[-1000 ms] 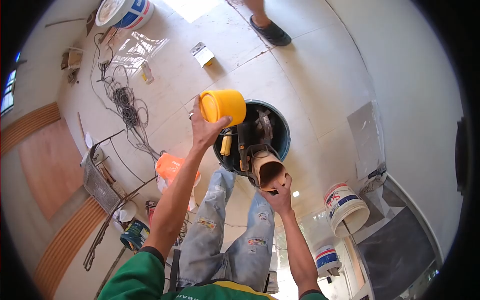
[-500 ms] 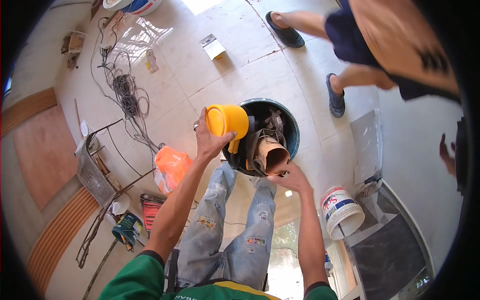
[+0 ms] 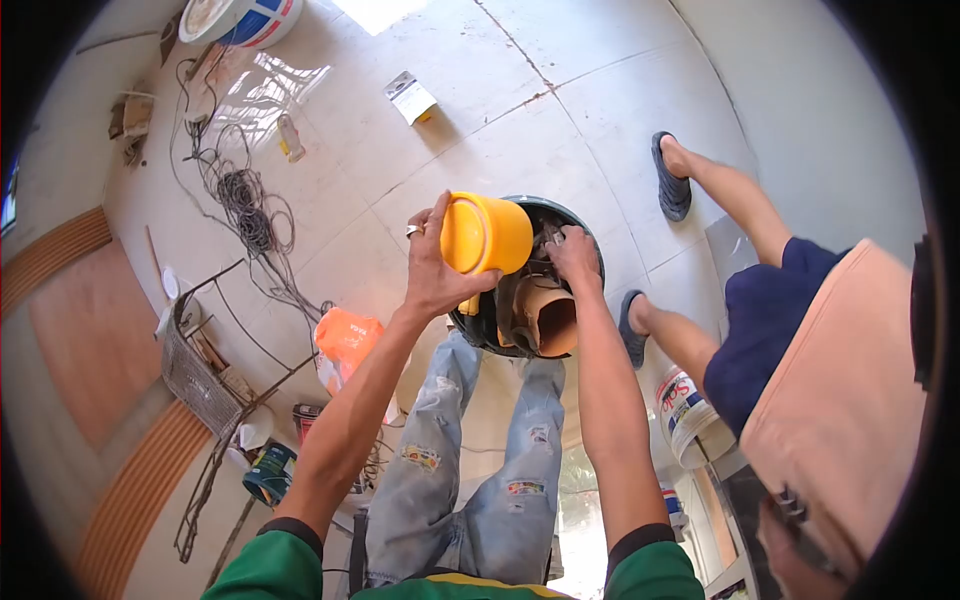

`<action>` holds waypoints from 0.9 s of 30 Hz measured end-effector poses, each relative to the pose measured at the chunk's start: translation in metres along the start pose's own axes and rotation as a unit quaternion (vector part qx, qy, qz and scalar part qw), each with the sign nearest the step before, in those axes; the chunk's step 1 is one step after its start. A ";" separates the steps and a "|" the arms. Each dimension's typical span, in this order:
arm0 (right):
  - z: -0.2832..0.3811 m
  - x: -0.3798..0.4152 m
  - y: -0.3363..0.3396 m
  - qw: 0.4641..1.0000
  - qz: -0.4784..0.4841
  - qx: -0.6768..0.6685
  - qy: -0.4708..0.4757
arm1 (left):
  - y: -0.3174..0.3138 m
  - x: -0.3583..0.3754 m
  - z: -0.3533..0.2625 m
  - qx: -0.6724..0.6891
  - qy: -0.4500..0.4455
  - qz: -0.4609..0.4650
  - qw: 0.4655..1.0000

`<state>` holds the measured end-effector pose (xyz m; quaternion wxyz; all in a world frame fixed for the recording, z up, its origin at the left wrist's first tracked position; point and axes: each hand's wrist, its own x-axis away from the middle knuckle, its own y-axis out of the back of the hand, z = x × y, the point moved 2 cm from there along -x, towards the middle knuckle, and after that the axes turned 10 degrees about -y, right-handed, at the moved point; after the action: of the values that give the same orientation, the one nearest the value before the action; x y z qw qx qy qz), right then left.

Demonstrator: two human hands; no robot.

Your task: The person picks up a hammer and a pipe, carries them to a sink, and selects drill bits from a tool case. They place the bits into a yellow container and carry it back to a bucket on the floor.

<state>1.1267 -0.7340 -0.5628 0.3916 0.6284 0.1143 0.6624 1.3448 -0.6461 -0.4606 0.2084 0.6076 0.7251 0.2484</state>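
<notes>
My left hand [image 3: 432, 268] grips a yellow plastic tub [image 3: 495, 236] by its side and base, holding it tilted over the left part of a dark round bucket [image 3: 597, 240]. Inside the bucket, my right hand [image 3: 574, 256] has its fingers curled at some greyish, metal-looking items; what they hold is hidden. Just below that hand a wide tan tube [image 3: 535, 300] sticks up, its open end facing me. A dark strap or band lies beside the tube. The bucket stands on the floor in front of my legs.
Tangled cables [image 3: 245, 205] and an orange bag [image 3: 345, 340] lie to the left, near a metal frame [image 3: 205, 370]. A small box [image 3: 410, 97] sits ahead on the tiles. At right, a person in dark shorts [image 3: 770, 310] stands close to a white pail [image 3: 685, 425].
My right hand has moved from the tube's rim up into the bucket's far side. The yellow tub has shifted slightly right. The other person has moved nearer, down the right side.
</notes>
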 end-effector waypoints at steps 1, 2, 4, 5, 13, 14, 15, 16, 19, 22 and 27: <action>-0.005 0.002 -0.001 1.000 -0.001 -0.003 -0.006 | -0.005 -0.003 -0.006 0.003 -0.003 0.006 1.000; -0.010 0.005 -0.001 1.000 -0.003 -0.004 0.015 | -0.011 -0.009 -0.012 0.010 0.003 0.015 1.000; -0.016 0.011 0.003 0.999 0.020 -0.011 0.038 | -0.023 -0.017 -0.022 0.024 0.012 0.029 0.999; -0.020 0.014 0.003 0.999 0.017 -0.013 0.036 | -0.028 -0.021 -0.026 0.026 0.009 0.030 0.999; -0.047 0.039 -0.020 0.991 -0.049 -0.112 -0.049 | -0.064 -0.033 -0.045 -0.098 0.020 0.123 0.987; -0.051 0.039 -0.024 0.987 -0.052 -0.138 -0.071 | -0.067 -0.034 -0.046 -0.107 0.004 0.134 0.985; -0.047 0.043 -0.022 0.986 -0.053 -0.141 -0.073 | -0.070 -0.033 -0.047 -0.108 0.002 0.136 0.985; -0.042 0.049 -0.017 0.984 -0.054 -0.147 -0.089 | -0.072 -0.033 -0.047 -0.108 -0.008 0.134 0.985; -0.039 0.047 -0.019 0.978 -0.059 -0.165 -0.110 | -0.080 -0.032 -0.048 -0.095 -0.036 0.141 0.985; -0.043 0.049 -0.020 0.980 -0.055 -0.153 -0.111 | -0.088 -0.032 -0.052 -0.098 -0.013 0.144 0.985; -0.051 0.043 -0.016 0.979 -0.004 -0.188 -0.073 | -0.094 -0.031 -0.057 -0.137 0.076 0.124 0.980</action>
<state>1.0896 -0.6775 -0.5502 0.5128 0.5898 -0.0383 0.6226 1.2428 -0.6956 -0.4732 0.2017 0.6375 0.6171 0.4149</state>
